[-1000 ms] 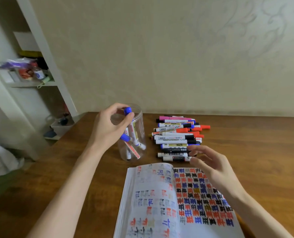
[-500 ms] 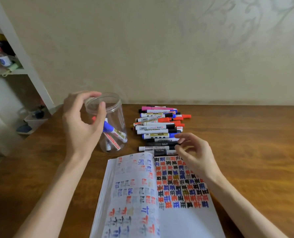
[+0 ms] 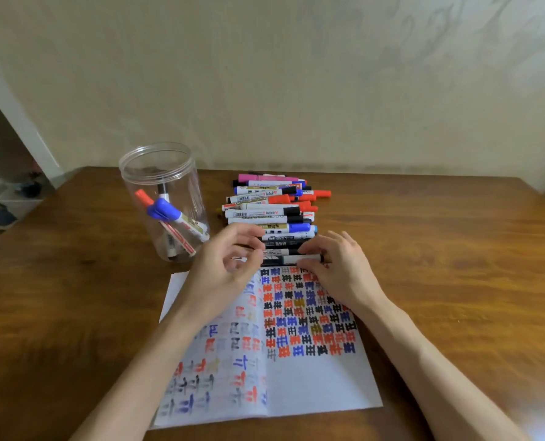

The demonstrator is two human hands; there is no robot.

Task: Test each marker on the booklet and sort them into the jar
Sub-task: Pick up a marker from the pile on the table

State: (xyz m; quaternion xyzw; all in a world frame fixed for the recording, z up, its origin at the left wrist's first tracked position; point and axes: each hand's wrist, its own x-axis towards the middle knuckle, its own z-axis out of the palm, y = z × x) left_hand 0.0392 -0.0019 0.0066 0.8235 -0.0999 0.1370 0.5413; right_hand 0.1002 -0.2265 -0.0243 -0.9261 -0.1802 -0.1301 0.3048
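A clear plastic jar (image 3: 128,173) stands open at the back left of the table, with a blue-capped marker (image 3: 169,214), a red one and a black one inside. To its right lies a row of markers (image 3: 266,203) in several colours. The open booklet (image 3: 309,386), covered in coloured test marks, lies in front of me. My right hand (image 3: 339,270) pinches the right end of the nearest black-and-white marker (image 3: 285,260), which lies at the booklet's top edge. My left hand (image 3: 223,268) hovers with loosely curled fingers at that marker's left end, and contact is unclear.
The wooden table (image 3: 449,256) runs up to a beige wall behind the markers. At the far left, beyond the table's edge, a white shelf unit (image 3: 20,132) stands with a bin (image 3: 16,198) and clutter low down.
My left hand let the blue-capped marker drop into the jar and moved right to the marker row. My right hand settled onto the nearest marker.
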